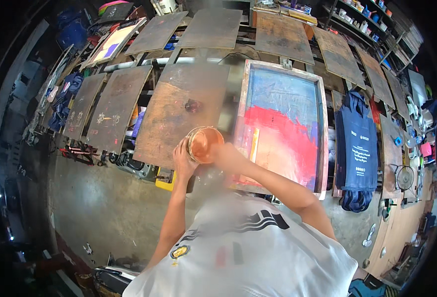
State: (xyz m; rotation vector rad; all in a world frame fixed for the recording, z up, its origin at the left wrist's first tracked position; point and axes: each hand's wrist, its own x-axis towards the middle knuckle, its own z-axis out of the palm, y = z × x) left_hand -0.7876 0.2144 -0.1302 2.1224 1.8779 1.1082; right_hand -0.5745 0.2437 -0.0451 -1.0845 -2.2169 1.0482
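My left hand (183,159) is wrapped round the side of a round tub (192,144) with an orange-brown inside, tilted over the near edge of a worn wooden board (166,114). At the tub's right rim is my right hand (227,157); its fingers are smeared and partly hidden, so I cannot tell what they hold. To the right of this hand lies a wood-framed printing screen (322,123), its mesh blue at the far end and coated red and pink nearer me. A narrow yellowish strip (254,143) rests upright along the screen's left part. Beyond the tub, a small dark red lump (192,105) sits on the board.
Dark flat boards (211,29) stand in two rows on metal rails. Navy tote bags (356,143) with white print are stacked right of the screen. Shelves with bottles (359,20) stand at the far right, and a small fan (404,177) nearer on that side.
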